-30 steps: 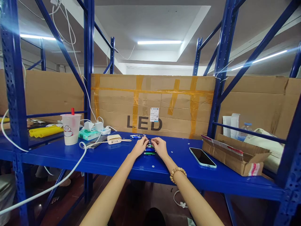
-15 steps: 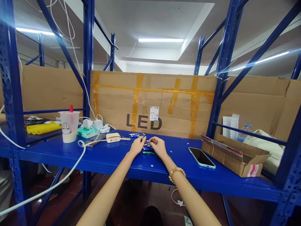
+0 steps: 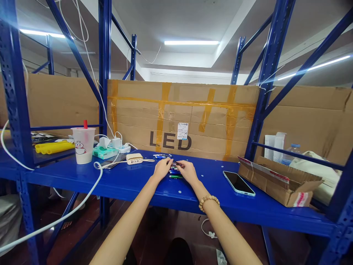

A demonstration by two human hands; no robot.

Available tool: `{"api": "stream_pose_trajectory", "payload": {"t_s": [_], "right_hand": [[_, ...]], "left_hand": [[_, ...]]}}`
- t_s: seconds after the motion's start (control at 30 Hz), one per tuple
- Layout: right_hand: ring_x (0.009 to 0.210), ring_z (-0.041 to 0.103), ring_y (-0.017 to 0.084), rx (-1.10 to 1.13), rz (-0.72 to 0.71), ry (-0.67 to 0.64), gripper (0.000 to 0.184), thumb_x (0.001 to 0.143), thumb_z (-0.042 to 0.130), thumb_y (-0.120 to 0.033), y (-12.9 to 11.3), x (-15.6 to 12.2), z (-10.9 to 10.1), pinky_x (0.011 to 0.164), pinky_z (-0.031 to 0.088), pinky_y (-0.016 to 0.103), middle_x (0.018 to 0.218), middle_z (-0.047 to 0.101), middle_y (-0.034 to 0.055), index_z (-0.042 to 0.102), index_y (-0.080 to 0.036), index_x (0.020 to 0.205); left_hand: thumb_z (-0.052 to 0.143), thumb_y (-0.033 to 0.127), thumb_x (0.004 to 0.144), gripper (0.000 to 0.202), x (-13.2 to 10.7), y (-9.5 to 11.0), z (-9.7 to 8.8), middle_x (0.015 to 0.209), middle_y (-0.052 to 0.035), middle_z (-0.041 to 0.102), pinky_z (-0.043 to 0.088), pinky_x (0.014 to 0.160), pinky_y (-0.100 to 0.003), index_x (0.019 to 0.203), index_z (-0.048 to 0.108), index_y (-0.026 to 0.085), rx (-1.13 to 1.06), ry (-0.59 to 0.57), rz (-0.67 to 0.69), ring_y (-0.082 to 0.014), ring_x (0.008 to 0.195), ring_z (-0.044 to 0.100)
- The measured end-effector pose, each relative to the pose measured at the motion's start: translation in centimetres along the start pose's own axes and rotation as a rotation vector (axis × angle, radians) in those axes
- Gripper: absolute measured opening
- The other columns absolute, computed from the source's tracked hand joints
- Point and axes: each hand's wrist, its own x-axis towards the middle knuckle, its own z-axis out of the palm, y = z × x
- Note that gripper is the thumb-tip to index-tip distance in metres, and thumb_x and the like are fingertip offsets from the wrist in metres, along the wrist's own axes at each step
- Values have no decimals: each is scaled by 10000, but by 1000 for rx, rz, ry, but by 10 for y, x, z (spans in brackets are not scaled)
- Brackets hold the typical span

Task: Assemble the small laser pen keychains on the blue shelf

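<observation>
Several pens lie in a cluster on the blue shelf between my hands, with a green pen [image 3: 175, 177] nearest to me and blue pens [image 3: 162, 156] farther back. My left hand [image 3: 162, 169] has its fingers drawn together over the left side of the cluster, at one end of a dark slim pen [image 3: 174, 162]. From the other side, my right hand [image 3: 188, 171] pinches that pen with thumb and fingertips. The fingers hide part of it, along with some of the pens beneath. A beaded bracelet circles my right wrist.
A phone [image 3: 238, 183] and an open cardboard box [image 3: 278, 182] are to the right. Leftward stand a cream power bank [image 3: 134, 159], a tissue pack [image 3: 105, 151] and a lidded cup [image 3: 83, 147]. A white cable [image 3: 82, 206] crosses the shelf's front edge. A large carton [image 3: 138, 117] walls the back.
My left fingertips have come a little closer to the dark pen and my right fingers. The view has shifted slightly; the pens on the shelf look the same.
</observation>
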Motion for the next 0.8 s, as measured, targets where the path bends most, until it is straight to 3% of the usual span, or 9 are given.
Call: {"api": "stream_pose_trajectory", "payload": {"t_s": [0.23, 0.43, 0.6, 0.8], "right_hand": [[644, 621, 135, -115, -24, -28, 267, 788, 590, -325, -5, -2, -3, 607, 465, 227, 857, 694, 26, 656, -218, 1023], [670, 593, 154, -240, -92, -88, 199, 821, 558, -284, -9, -2, -5, 571, 395, 216, 761, 666, 33, 676, -205, 960], [637, 561, 150, -313, -125, -138, 147, 827, 545, -230, -9, -3, -4, 531, 329, 210, 643, 609, 20, 670, -209, 752], [625, 540, 134, -320, -157, -156, 151, 849, 525, -249, -2, -2, -5, 560, 333, 203, 620, 571, -1, 652, -201, 781]], "left_hand": [[345, 367, 900, 335, -1, 3, -2, 801, -46, 664, 401, 687, -267, 784, 616, 208, 101, 57, 6, -207, 826, 593], [359, 361, 897, 333, -2, 2, -1, 798, -40, 669, 404, 708, -263, 770, 627, 209, 134, 40, 52, -199, 821, 595], [356, 354, 901, 341, -2, 2, 0, 798, -40, 672, 406, 722, -273, 776, 640, 213, 147, 8, 107, -205, 825, 590], [368, 319, 898, 307, -2, 2, 1, 827, -32, 672, 386, 798, -296, 808, 644, 219, 165, -15, 158, -212, 884, 569]]}}
